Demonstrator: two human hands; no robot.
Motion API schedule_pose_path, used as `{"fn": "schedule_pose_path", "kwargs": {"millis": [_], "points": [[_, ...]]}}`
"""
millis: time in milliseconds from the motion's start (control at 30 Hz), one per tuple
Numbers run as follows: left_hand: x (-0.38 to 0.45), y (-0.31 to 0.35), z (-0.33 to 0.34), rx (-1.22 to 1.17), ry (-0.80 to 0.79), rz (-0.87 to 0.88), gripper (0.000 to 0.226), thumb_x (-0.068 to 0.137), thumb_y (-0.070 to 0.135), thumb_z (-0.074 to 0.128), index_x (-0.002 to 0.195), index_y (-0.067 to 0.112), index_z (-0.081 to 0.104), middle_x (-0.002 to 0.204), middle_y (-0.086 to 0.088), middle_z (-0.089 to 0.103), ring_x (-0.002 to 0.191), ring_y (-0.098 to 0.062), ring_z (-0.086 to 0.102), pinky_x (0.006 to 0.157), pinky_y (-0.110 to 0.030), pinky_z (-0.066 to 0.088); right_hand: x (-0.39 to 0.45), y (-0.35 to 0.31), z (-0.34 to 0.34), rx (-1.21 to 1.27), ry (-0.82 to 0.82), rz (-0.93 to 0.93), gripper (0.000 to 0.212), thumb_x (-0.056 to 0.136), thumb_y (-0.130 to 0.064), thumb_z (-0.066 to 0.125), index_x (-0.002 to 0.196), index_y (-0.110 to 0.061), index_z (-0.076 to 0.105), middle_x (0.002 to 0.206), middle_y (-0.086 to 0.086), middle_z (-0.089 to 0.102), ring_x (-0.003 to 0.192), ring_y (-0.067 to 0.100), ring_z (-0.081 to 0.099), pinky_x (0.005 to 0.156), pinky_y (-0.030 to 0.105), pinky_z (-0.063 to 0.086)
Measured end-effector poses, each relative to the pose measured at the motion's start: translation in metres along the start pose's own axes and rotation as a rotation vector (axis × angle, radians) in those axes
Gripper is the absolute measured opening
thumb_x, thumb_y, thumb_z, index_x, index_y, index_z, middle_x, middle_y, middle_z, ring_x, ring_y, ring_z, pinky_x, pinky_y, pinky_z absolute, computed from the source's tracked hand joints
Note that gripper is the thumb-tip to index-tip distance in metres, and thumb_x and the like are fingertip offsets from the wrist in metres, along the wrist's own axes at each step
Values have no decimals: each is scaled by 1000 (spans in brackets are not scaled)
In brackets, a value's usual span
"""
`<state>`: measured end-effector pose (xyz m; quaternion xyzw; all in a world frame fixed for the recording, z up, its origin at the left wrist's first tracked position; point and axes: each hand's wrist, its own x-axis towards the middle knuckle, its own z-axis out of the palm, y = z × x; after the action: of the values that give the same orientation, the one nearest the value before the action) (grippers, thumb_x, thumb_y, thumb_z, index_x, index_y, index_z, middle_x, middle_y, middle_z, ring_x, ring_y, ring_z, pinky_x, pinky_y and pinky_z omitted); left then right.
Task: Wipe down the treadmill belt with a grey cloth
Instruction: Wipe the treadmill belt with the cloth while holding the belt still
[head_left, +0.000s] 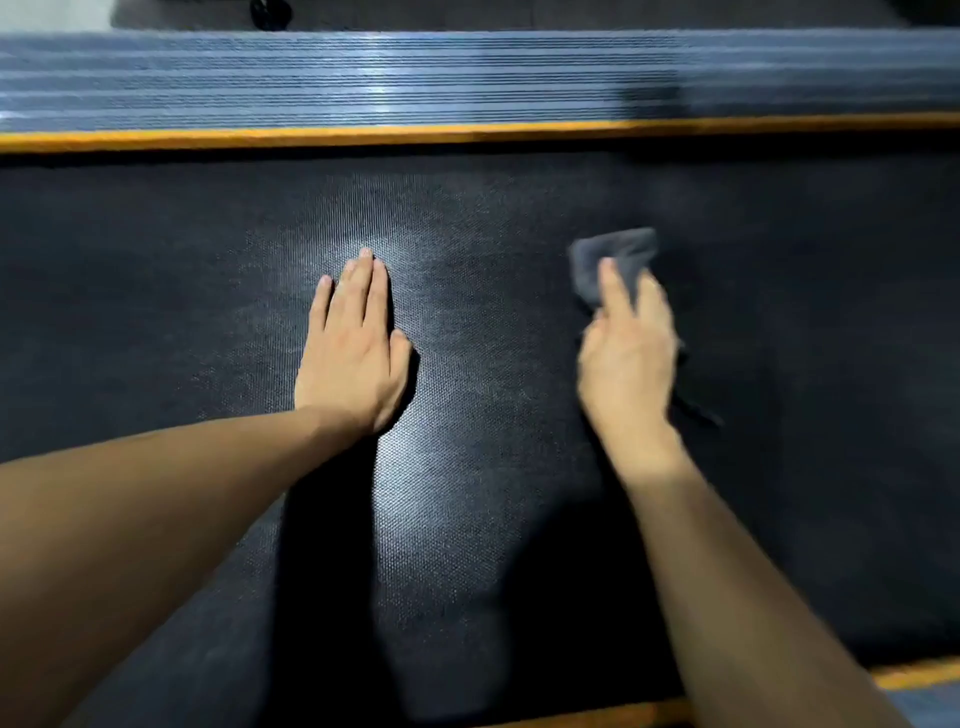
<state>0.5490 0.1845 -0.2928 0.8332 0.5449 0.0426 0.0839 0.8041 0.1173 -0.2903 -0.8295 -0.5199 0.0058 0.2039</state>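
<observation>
The person leans over the treadmill belt (467, 493), a dark textured surface that fills most of the view, with an orange trim strip (467, 136) and a ribbed side rail (363, 78) along its far edge. The left hand (353, 353) lies flat on the belt, palm down, fingers straight and close together, gripping nothing; it looks like a brace for the body's weight. The right hand (628, 358) is blurred, which suggests a wiping stroke under way, and it presses the grey cloth (613, 260) against the belt, fingers laid over the cloth's near part while the bunched far end pokes out beyond the fingertips. I cannot tell whether the thumb pinches it from below. A dark strip shows beside the right wrist, probably a trailing corner of the cloth or its shadow. To do this step well, I would keep the palm pressing evenly so the fabric stays in full contact with the weave, run overlapping passes from the orange edge back toward the body, and shift the bracing hand so the patch under it gets wiped too. The loosely bunched cloth could roll up; spreading it flatter would cover more.
</observation>
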Motion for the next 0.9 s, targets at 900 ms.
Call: {"fn": "schedule_pose_path", "kwargs": {"millis": [900], "points": [[-150, -42, -8, 11, -53, 183, 66, 101, 37, 27, 161, 11, 21, 169, -7, 20, 157, -21, 13, 127, -47, 14, -83, -139, 34, 42, -162, -429, 67, 89, -9, 57, 151, -15, 34, 154, 23, 34, 142, 36, 35, 117, 45, 28]]}}
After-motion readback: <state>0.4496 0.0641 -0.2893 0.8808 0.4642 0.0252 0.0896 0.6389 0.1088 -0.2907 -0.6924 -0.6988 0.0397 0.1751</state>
